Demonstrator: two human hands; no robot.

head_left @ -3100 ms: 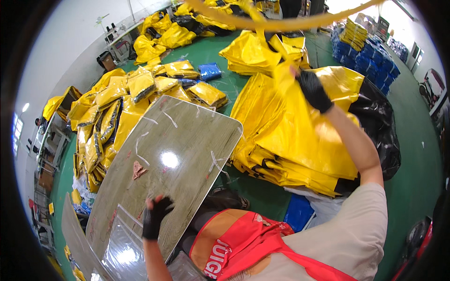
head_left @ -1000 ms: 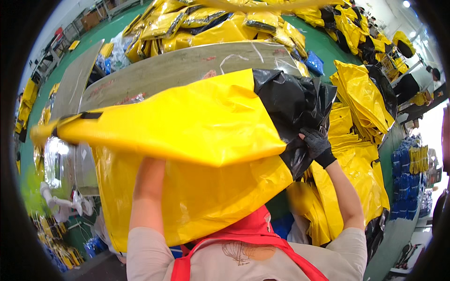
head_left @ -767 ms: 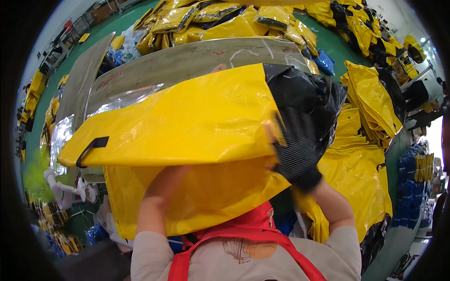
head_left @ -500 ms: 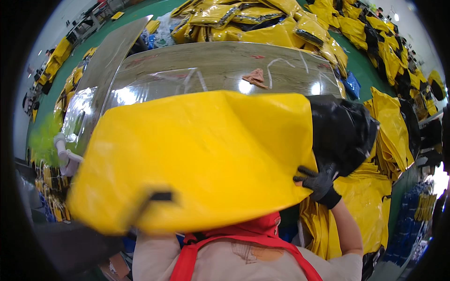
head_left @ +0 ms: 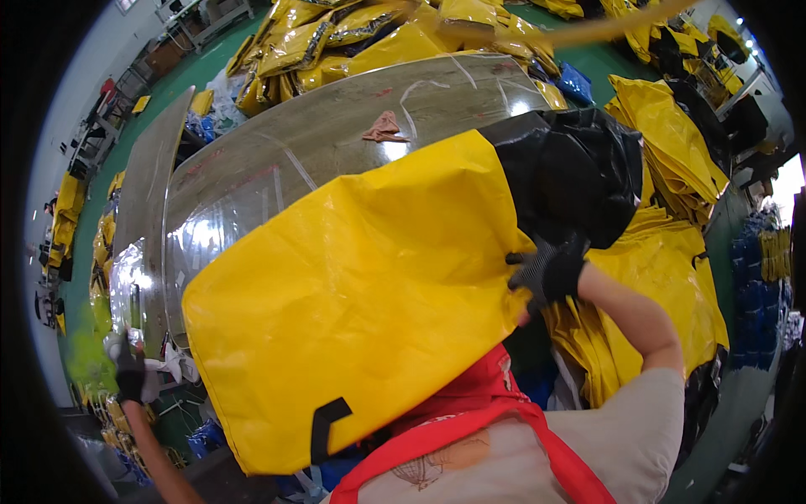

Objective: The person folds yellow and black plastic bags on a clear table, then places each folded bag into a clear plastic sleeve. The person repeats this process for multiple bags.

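A large yellow bag (head_left: 353, 294) with a black section (head_left: 571, 168) at its right end lies slanted over the table's near edge. A black strap (head_left: 327, 424) shows near its lower edge. My right hand (head_left: 546, 273), in a dark glove, grips the bag close to the seam between yellow and black. Out at the far left, my left hand (head_left: 129, 370), also gloved, points up with its fingers stretched, beside a fan-like thing (head_left: 96, 357) with a white body and a green blur. Whether it touches that is unclear.
The clear-covered wood-look table (head_left: 319, 109) holds a crumpled pinkish cloth (head_left: 385, 128). Behind it rises a heap of packed yellow bags (head_left: 353, 42). More folded yellow sheets (head_left: 663, 286) are stacked at right. Green floor (head_left: 243, 50) shows around.
The view has turned. The bag's left part has swung down and toward me, its black end away. My left hand has come into sight at left; my right stays on the bag.
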